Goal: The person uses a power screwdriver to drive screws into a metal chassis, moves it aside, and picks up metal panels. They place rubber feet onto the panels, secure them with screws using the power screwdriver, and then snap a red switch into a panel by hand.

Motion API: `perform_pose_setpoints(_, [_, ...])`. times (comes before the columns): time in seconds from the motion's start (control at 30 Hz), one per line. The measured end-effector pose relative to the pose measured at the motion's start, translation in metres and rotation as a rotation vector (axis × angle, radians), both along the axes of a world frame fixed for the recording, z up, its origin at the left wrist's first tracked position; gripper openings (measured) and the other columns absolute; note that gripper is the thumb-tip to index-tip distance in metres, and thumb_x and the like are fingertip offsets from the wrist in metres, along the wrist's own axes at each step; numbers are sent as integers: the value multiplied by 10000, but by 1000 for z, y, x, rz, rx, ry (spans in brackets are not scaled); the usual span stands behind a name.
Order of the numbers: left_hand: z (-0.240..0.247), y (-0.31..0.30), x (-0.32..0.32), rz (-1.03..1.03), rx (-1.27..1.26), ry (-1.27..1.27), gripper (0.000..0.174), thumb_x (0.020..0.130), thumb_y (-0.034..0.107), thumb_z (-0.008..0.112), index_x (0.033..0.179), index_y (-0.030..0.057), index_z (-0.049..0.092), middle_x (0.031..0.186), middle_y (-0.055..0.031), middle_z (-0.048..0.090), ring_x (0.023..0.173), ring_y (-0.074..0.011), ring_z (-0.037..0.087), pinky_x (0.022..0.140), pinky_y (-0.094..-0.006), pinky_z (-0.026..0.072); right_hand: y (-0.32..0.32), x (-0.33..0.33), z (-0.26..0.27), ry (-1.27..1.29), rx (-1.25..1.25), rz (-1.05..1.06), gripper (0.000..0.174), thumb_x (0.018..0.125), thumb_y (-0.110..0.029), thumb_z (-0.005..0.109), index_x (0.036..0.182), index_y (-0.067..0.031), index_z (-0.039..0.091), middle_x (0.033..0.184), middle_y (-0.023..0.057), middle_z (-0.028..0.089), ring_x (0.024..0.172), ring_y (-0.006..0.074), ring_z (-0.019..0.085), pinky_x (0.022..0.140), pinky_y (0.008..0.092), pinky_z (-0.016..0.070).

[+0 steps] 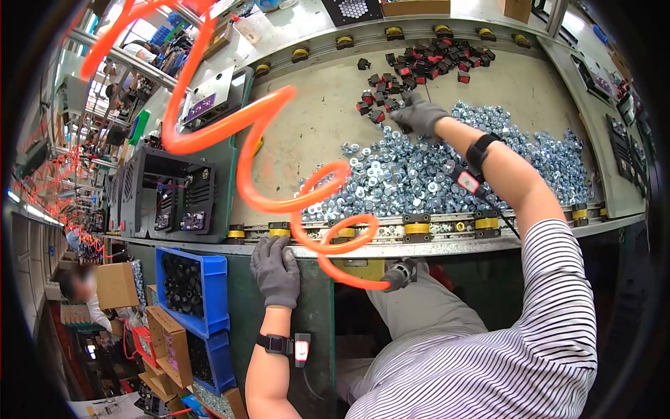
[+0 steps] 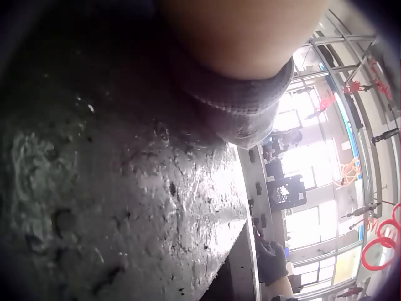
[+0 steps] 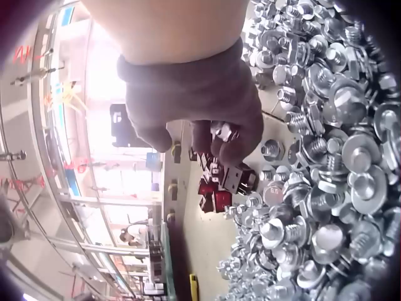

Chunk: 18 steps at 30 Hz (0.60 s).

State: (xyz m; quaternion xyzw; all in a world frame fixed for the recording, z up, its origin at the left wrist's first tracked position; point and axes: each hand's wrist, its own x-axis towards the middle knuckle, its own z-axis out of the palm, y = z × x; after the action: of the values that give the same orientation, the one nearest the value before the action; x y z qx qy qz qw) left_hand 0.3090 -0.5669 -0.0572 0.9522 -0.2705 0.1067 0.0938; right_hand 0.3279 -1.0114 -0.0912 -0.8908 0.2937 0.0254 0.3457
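My right hand, in a grey glove, is at the near edge of a cluster of black-and-red switches. In the right wrist view the fingers of that hand curl round a small dark part with shiny metal, partly hidden by the glove; more switches lie just beyond. A large heap of silver washer-head screws spreads beside and below this hand. My left hand, also gloved, rests with relaxed fingers at the bench's front edge; only its cuff shows in the left wrist view.
A coiled orange air hose hangs across the left of the bench, ending in a tool by the lap. Roller rails border the work surface. At left stand an open black case and blue bins; another person is beyond.
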Motion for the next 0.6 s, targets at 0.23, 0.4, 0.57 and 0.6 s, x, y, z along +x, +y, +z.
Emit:
perform_pose_setpoints(0.23, [3,0,1,11,17,37,291,865,277,482,1084,135,611,1151,-79,577,1193,-300,438,1014,-442,299,31,6,20,178,-258,184,545,872,-400,491,1277,-41,421,1106,212,605,1010,351,592,839,423,466])
perform_pose_setpoints(0.4, [31,-25,9,69,-669,566,363,865,319,533,1155,106,579,1169,-97,561,1169,-242,458,953,-380,391,40,11,-8,-236,-44,359,463,863,-398,542,1144,-34,489,1027,204,625,953,366,600,798,423,473])
perform_pose_setpoints(0.57, [66,-101,-10,83,-1448,1390,365,918,366,482,1166,103,531,1123,-65,550,1062,-179,509,898,-389,442,151,-46,94,-495,-1,876,399,834,-365,586,1056,-47,491,924,195,624,841,370,603,702,430,482])
perform_pose_setpoints(0.6, [65,-109,-14,-119,-1548,1550,326,930,380,465,1106,118,549,1052,-48,569,988,-164,538,857,-388,467,165,-60,116,-397,-189,951,393,809,-356,603,1024,-47,490,875,181,619,795,355,610,643,420,489])
